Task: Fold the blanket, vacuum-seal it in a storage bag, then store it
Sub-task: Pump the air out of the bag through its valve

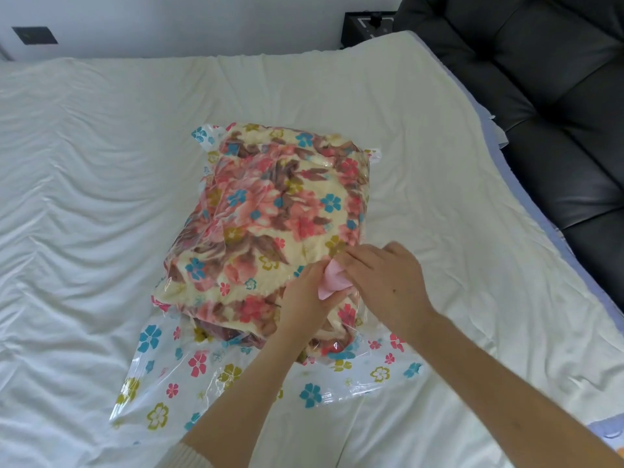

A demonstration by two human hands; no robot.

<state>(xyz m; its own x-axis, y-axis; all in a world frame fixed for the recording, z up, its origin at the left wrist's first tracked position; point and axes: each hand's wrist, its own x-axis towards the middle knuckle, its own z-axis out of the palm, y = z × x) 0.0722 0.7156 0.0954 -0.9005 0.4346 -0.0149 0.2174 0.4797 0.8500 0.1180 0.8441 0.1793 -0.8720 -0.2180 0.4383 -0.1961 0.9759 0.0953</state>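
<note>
A folded cream blanket (270,211) with pink and brown flowers lies inside a clear storage bag (189,380) printed with small coloured flowers, in the middle of the bed. The bag's empty end spreads flat toward me. On the bag's top near its right side sits a pink valve cap (329,282). My left hand (304,298) grips the cap from below and the left. From the right, my right hand (381,278) covers it with closed fingers. Most of the cap is hidden between the hands.
The bed is covered by a wrinkled white sheet (84,197). A dark leather sofa (557,96) stands along the bed's right side. A black box (368,25) sits at the far edge near the wall.
</note>
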